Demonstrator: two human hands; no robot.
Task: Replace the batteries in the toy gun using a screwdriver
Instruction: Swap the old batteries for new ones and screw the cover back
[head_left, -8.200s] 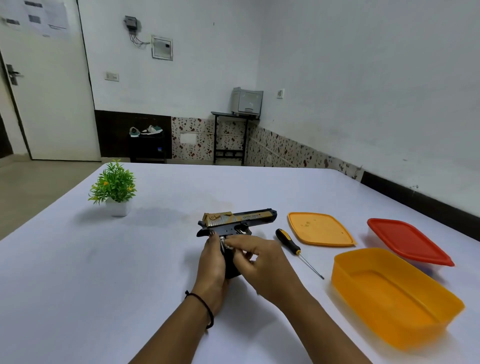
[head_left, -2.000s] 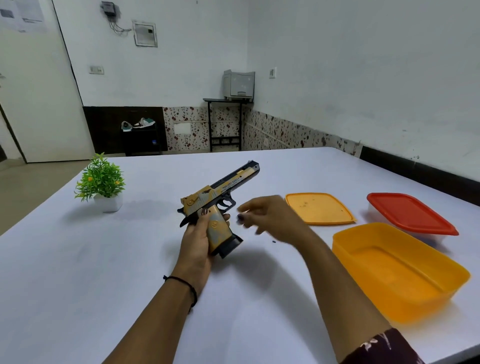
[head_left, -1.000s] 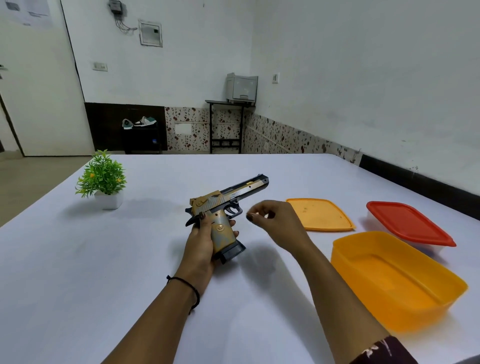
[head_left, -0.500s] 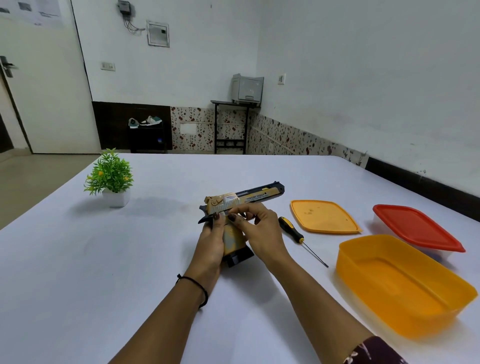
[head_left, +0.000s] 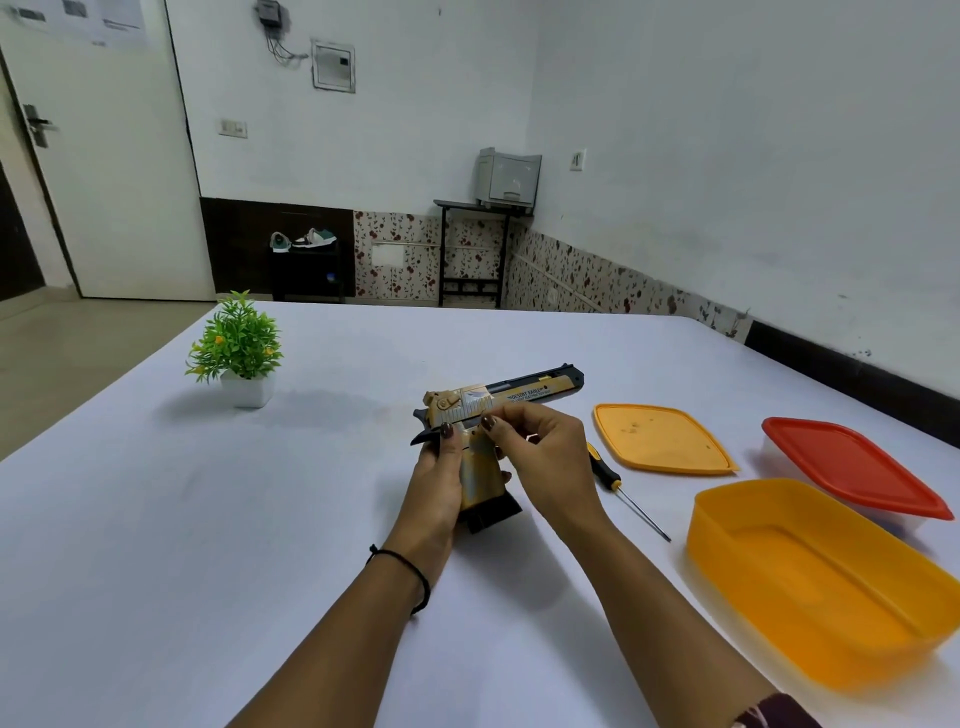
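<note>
The tan and black toy gun (head_left: 511, 397) is held above the white table, barrel pointing right. My left hand (head_left: 439, 480) is wrapped around its grip from the left. My right hand (head_left: 545, 457) pinches with thumb and forefinger at the top of the grip, just under the slide; whether a small part is between the fingers I cannot tell. The screwdriver (head_left: 621, 486), with a black and yellow handle, lies on the table just right of my right hand, tip toward me. No batteries are visible.
An orange lid (head_left: 660, 439) lies right of the gun. An open orange tub (head_left: 826, 587) stands at the near right, with a red-lidded box (head_left: 852, 465) behind it. A small potted plant (head_left: 239, 353) stands at the far left of the table (head_left: 208, 545).
The gun has been tilted from barrel-up to level, and my right hand has come from beside it onto the top of the grip. The screwdriver has come into view beside my right hand.
</note>
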